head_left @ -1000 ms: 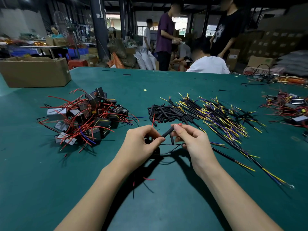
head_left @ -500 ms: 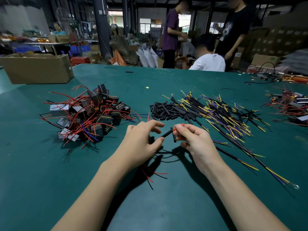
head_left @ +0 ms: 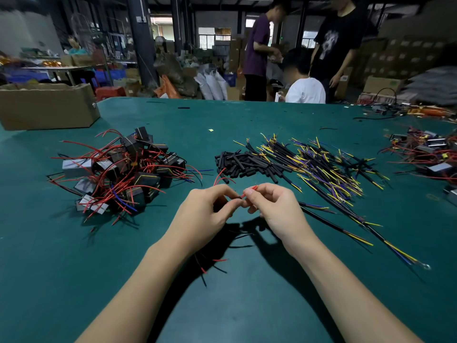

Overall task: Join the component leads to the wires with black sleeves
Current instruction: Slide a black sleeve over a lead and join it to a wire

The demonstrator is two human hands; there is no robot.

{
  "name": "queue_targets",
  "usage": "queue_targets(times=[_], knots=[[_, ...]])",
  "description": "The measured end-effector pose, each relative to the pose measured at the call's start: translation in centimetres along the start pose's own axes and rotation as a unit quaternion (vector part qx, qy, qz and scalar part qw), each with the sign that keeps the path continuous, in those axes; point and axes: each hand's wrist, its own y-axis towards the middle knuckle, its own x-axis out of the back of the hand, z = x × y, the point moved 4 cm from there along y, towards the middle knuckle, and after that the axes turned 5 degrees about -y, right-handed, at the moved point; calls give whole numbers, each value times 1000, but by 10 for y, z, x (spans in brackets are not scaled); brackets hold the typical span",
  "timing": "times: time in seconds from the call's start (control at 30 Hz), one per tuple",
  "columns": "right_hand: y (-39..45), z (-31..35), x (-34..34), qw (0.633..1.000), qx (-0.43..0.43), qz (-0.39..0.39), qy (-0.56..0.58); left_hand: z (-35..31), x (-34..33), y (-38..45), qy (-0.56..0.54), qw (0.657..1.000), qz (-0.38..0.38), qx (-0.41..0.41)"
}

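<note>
I see both hands meeting just below the centre of the frame, raised over the green table (head_left: 247, 305). My left hand (head_left: 205, 214) has its fingers curled inward, thumb and forefinger pinched together at the tip, where a dark stub shows; I cannot tell whether that is a black sleeve or a wire end. Red and black leads trail out beneath this hand toward the lower centre, so it seems to hold a component underneath, though the body is hidden by the palm. My right hand (head_left: 274, 206) is also curled, pinching a thin red lead (head_left: 249, 191) between thumb and forefinger; the lead pokes up and to the right from the fingertips and its lower end touches the left hand's pinch. The 2 pinches are touching or nearly so. Just above the hands, at centre frame, lies the heap of loose black sleeves (head_left: 242, 163), near but apart from the fingers. To its right, spreading toward the centre right, is the pile of wires (head_left: 326, 169) with yellow and purple ends in black jackets; a few long ones run down to the lower right, passing just beside my right wrist. In the centre left sits the pile of components (head_left: 118, 174) with red leads, well apart from my left hand. A cardboard box (head_left: 47, 107) stands in the upper left.
</note>
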Motion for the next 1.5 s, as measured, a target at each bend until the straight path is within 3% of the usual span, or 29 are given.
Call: queue_targets(times=[0.83,0.97,1.1,1.23,1.33,1.5], knots=[[-1,-5,6,989,-59,20,-136,-9,3,-2,88,996,-3,10],[21,7,41,989,-64,-68,-115,-9,1,-3,91,995,-29,22],[65,16,85,942,-47,-161,-291,-3,-2,-2,92,993,-61,48],[91,-1,87,886,-82,-88,-447,3,-2,1,97,990,-75,67],[99,-10,85,872,-85,-61,-479,6,-3,2,98,989,-86,74],[111,-15,93,867,-94,-98,-480,11,-4,4,99,985,-123,74]])
